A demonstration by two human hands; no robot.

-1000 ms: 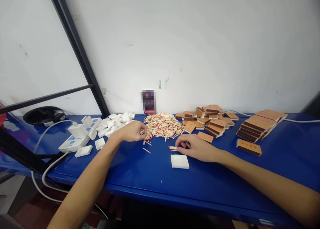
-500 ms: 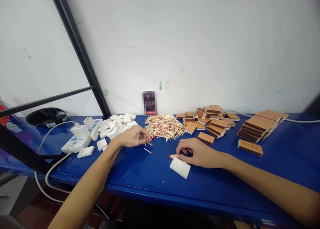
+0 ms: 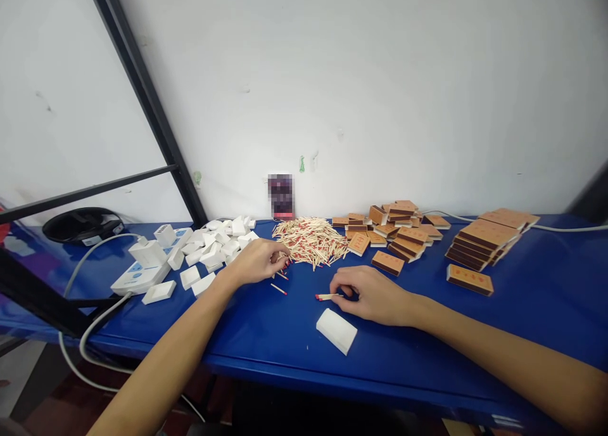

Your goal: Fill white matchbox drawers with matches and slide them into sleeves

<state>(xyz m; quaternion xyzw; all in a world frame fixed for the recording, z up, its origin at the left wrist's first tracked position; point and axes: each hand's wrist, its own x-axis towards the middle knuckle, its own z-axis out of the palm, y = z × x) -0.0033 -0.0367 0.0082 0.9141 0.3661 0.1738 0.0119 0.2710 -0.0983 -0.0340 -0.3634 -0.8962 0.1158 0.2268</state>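
My right hand (image 3: 377, 295) pinches a few matches (image 3: 323, 297) between thumb and fingers, their red heads pointing left, just above the blue table. Below it lies a small white matchbox tray (image 3: 337, 331), apart from the fingers. My left hand (image 3: 256, 260) is curled at the left edge of a big heap of loose matches (image 3: 314, 243). Its thumb and fingertips close on some matches there; how many is hidden. A single match (image 3: 278, 289) lies on the table just below the left fingertips.
White matchbox trays (image 3: 213, 243) are piled at the left, beside a power strip (image 3: 142, 276) with cables. Printed matchbox sleeves (image 3: 403, 233) lie heaped behind my right hand, and more are stacked (image 3: 489, 236) farther right. A black frame post (image 3: 147, 100) rises at the left.
My right hand, holding the matches, has moved away from the white tray, which now lies slightly lower in view. My left hand stays by the heap, its fingers shifted slightly.
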